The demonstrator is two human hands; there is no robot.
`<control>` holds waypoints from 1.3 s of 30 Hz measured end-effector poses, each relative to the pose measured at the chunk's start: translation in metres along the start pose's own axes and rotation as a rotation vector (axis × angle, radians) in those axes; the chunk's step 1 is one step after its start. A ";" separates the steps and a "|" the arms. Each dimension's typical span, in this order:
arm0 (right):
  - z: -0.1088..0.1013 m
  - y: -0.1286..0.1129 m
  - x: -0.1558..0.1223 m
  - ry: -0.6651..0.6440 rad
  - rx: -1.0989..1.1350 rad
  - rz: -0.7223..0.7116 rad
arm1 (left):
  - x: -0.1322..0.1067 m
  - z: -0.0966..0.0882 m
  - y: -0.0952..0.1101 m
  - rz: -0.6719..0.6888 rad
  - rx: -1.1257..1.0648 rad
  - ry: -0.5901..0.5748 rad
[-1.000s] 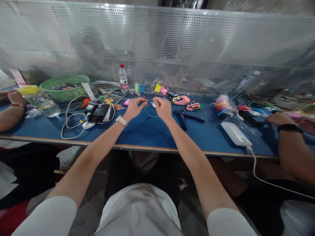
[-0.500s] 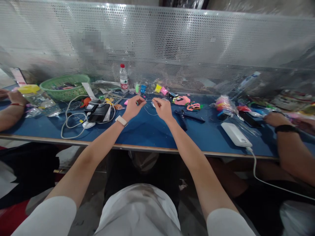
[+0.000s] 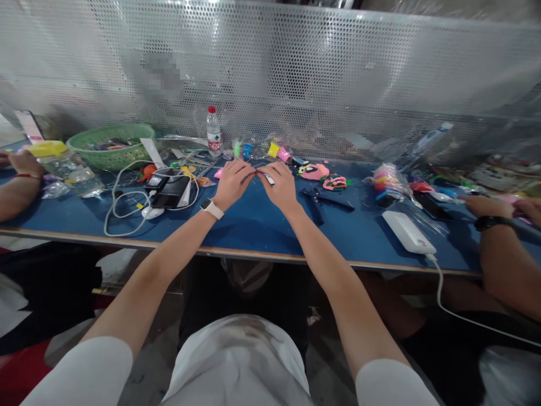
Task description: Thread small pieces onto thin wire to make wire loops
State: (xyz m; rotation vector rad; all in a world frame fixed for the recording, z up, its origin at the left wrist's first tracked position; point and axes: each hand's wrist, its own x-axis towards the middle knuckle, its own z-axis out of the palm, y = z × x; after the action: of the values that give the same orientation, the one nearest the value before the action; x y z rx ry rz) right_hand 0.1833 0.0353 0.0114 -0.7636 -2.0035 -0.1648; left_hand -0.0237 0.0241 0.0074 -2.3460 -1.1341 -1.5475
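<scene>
both hands meet above the middle of the blue bench (image 3: pixel 257 228), fingertips nearly touching. the left hand (image 3: pixel 234 181) has its fingers bent and drawn together; whether anything is pinched there, i cannot tell. the right hand (image 3: pixel 279 183) is curled, with a small white piece (image 3: pixel 267 179) showing between its thumb and fingers; how firmly it is gripped is unclear. a watch (image 3: pixel 212 208) sits on the left wrist. just right of the right hand lies a dark tool (image 3: pixel 323 202) with spread handles, and beyond it a pink piece (image 3: pixel 314 171) near an orange-striped piece (image 3: pixel 335 182). a red-capped bottle (image 3: pixel 213 135) stands on the far side, with a green basket (image 3: pixel 112 158) to its left.
</scene>
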 end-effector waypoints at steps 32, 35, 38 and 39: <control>0.006 0.005 0.004 0.074 0.792 0.343 | 0.004 0.011 -0.006 -0.063 -0.424 0.085; 0.003 0.002 0.005 0.044 0.825 0.321 | 0.005 0.013 -0.010 -0.146 -0.536 0.060; 0.003 0.001 0.005 0.040 0.843 0.315 | 0.005 0.014 -0.010 -0.262 -0.656 0.020; 0.002 0.002 0.005 0.036 0.845 0.316 | 0.006 0.015 -0.009 -0.288 -0.704 0.010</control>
State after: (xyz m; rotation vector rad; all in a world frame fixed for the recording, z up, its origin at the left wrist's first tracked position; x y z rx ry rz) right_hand 0.1808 0.0401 0.0138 -0.4930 -1.6569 0.7980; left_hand -0.0175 0.0404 0.0026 -2.6426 -1.0869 -2.3774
